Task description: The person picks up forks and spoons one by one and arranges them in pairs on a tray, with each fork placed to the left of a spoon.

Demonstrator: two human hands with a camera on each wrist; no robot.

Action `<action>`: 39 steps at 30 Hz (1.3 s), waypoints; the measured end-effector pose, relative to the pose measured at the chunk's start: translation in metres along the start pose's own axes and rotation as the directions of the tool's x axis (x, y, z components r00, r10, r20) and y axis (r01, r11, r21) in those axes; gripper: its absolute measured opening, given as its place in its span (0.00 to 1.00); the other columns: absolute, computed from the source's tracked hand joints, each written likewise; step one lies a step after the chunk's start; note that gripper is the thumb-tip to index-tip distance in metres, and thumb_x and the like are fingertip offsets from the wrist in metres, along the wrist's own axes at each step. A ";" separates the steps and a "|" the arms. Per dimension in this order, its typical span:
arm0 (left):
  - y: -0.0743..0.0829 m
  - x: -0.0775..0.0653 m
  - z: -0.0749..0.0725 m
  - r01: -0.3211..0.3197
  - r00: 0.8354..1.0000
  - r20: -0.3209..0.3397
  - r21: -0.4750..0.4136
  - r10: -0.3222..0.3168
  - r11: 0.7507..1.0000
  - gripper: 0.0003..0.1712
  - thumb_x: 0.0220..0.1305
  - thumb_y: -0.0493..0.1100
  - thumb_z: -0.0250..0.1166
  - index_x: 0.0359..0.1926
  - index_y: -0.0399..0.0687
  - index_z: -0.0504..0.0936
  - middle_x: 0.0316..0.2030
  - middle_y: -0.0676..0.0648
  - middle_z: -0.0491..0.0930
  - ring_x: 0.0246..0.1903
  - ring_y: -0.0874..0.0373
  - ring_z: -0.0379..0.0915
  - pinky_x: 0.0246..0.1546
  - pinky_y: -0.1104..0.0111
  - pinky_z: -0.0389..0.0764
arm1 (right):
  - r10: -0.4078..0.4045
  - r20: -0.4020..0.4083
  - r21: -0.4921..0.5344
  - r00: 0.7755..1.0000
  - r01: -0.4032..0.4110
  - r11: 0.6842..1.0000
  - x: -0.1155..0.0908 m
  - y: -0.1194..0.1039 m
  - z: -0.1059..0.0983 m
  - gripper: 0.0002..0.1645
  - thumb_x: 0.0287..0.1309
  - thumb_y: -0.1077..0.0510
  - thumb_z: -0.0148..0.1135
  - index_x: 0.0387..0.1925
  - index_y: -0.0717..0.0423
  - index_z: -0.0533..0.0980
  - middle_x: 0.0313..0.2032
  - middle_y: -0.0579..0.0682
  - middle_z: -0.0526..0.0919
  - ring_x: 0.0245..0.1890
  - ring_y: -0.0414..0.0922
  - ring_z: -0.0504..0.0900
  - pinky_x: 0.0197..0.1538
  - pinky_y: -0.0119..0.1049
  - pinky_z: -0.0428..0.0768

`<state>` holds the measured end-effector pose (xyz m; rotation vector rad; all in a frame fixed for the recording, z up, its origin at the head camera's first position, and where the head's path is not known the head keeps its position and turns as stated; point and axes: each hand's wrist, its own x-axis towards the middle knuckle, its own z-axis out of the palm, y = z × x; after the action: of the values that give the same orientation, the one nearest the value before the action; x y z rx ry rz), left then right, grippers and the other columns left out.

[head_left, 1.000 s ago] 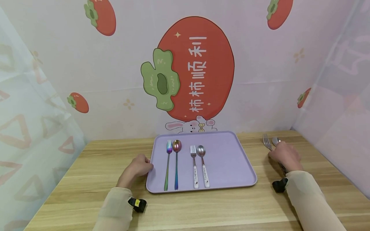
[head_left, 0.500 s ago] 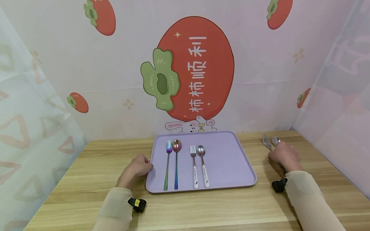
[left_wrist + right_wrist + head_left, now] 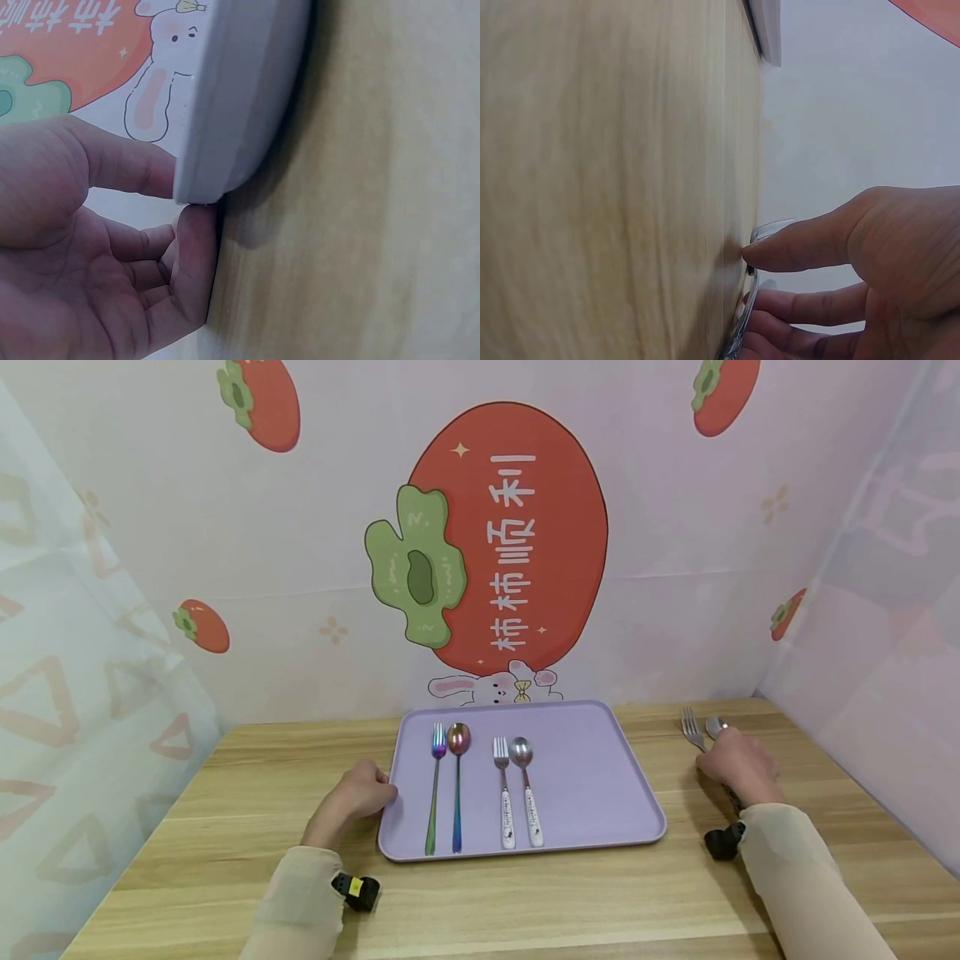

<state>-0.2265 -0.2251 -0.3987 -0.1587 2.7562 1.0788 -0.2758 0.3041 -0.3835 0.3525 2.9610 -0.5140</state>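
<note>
In the head view, my left hand (image 3: 358, 790) is at the left edge of a lilac tray (image 3: 585, 777). The left wrist view shows its thumb and curled fingers pinching the tray rim (image 3: 225, 150). On the tray lie a rainbow-coloured fork (image 3: 438, 743), a matching spoon (image 3: 458, 740), and a steel fork (image 3: 507, 814) and spoon (image 3: 533, 818) with white patterned handles. At the far right, my right hand (image 3: 741, 764) pinches a silver fork (image 3: 692, 727) low on the tabletop; its handle is partly hidden. Another silver spoon (image 3: 716, 726) lies just beyond the fingers, its handle mostly covered.
The wooden table (image 3: 570, 902) carries everything. A printed cloth backdrop (image 3: 660, 635) with persimmons and a rabbit stands directly behind it, with cloth side walls at left and right. Each wrist wears a small black camera (image 3: 725, 842).
</note>
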 end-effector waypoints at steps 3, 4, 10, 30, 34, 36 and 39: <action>0.000 0.000 0.000 0.001 1.000 0.001 0.002 -0.001 1.000 0.16 0.56 0.32 0.57 0.16 0.48 0.65 0.16 0.52 0.62 0.19 0.60 0.59 0.21 0.69 0.61 | 0.005 0.002 -0.002 1.000 -0.005 1.000 0.001 0.000 0.000 0.15 0.56 0.55 0.56 0.30 0.67 0.71 0.28 0.64 0.72 0.29 0.58 0.71 0.31 0.50 0.71; 0.001 -0.001 0.000 0.000 1.000 0.001 0.000 0.000 1.000 0.16 0.56 0.32 0.57 0.16 0.48 0.65 0.16 0.52 0.61 0.19 0.60 0.59 0.21 0.69 0.61 | 0.005 0.003 -0.002 1.000 -0.005 1.000 0.001 0.000 0.000 0.15 0.56 0.55 0.56 0.31 0.67 0.71 0.28 0.64 0.72 0.29 0.58 0.71 0.31 0.50 0.71; 0.001 0.000 -0.001 -0.004 1.000 0.003 -0.004 0.004 1.000 0.18 0.56 0.32 0.57 0.15 0.49 0.63 0.14 0.53 0.60 0.17 0.61 0.57 0.20 0.70 0.60 | 0.004 0.004 0.000 1.000 -0.004 1.000 0.000 0.000 0.000 0.16 0.56 0.55 0.57 0.32 0.69 0.72 0.29 0.65 0.72 0.29 0.58 0.72 0.30 0.49 0.71; 0.002 -0.001 -0.001 0.001 1.000 0.010 -0.008 -0.001 1.000 0.18 0.58 0.32 0.58 0.15 0.48 0.64 0.15 0.52 0.61 0.18 0.60 0.58 0.21 0.70 0.61 | 0.008 0.004 0.000 1.000 -0.008 1.000 0.001 -0.001 0.001 0.14 0.56 0.56 0.57 0.29 0.67 0.71 0.28 0.64 0.72 0.29 0.58 0.72 0.32 0.50 0.71; 0.003 -0.002 -0.001 0.006 1.000 0.008 -0.004 -0.006 1.000 0.18 0.57 0.32 0.58 0.15 0.48 0.64 0.15 0.52 0.61 0.18 0.60 0.58 0.21 0.69 0.61 | 0.009 0.005 -0.001 1.000 -0.009 1.000 0.000 -0.001 0.001 0.14 0.57 0.56 0.58 0.29 0.66 0.71 0.27 0.63 0.72 0.29 0.58 0.72 0.32 0.50 0.70; 0.003 -0.002 -0.002 0.004 1.000 0.009 0.000 -0.004 1.000 0.18 0.57 0.32 0.58 0.15 0.48 0.63 0.15 0.52 0.61 0.18 0.60 0.58 0.21 0.69 0.61 | 0.008 0.004 -0.001 1.000 -0.008 1.000 0.000 -0.001 0.001 0.14 0.57 0.56 0.57 0.28 0.66 0.71 0.27 0.63 0.72 0.29 0.58 0.72 0.32 0.50 0.71; 0.003 -0.003 -0.002 0.001 1.000 0.009 0.002 -0.001 1.000 0.18 0.57 0.32 0.57 0.15 0.48 0.63 0.15 0.52 0.61 0.18 0.60 0.58 0.21 0.69 0.61 | 0.005 0.005 0.002 1.000 -0.005 1.000 0.000 -0.001 0.000 0.14 0.57 0.56 0.57 0.28 0.66 0.71 0.28 0.64 0.72 0.29 0.58 0.72 0.33 0.53 0.72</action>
<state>-0.2246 -0.2239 -0.3944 -0.1545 2.7486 1.0735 -0.2765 0.3034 -0.3834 0.3579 2.9547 -0.5167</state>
